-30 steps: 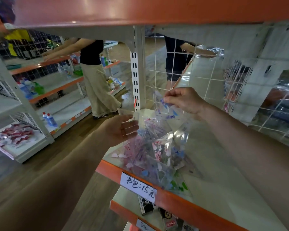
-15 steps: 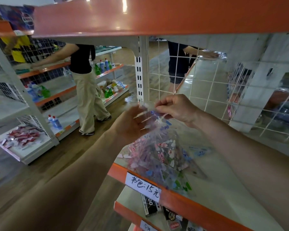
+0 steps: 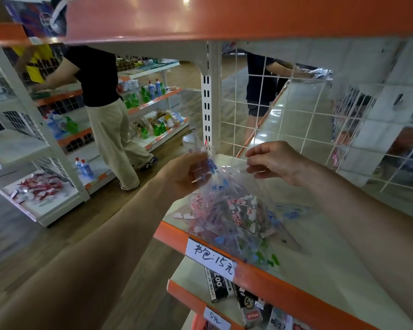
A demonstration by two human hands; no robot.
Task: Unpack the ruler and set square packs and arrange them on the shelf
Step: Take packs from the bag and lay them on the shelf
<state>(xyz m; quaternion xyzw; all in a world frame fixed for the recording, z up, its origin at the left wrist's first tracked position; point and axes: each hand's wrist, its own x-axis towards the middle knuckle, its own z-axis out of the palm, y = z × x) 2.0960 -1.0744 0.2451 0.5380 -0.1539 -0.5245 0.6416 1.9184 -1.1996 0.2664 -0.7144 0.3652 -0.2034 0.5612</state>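
Note:
A clear plastic bag (image 3: 234, 210) full of colourful ruler and set square packs lies on the white shelf (image 3: 320, 253) with the orange front edge. My left hand (image 3: 188, 172) grips the bag's upper left corner, fingers curled round the plastic. My right hand (image 3: 272, 160) pinches the bag's top edge on the right, a little apart from the left hand. Between the two hands the mouth of the bag is held up above the shelf. A single clear set square (image 3: 289, 239) lies flat on the shelf beside the bag.
A handwritten price label (image 3: 210, 256) sticks to the orange shelf edge. Boxed goods (image 3: 227, 287) sit on the shelf below. A white wire grid (image 3: 296, 120) backs the shelf and an orange shelf (image 3: 224, 17) hangs overhead. A person (image 3: 103, 110) stands at the left aisle shelves, another behind the grid.
My left hand rose from beside the bag and took hold of its top corner. My right hand drew to the right, spreading the bag's mouth. The view shifted slightly.

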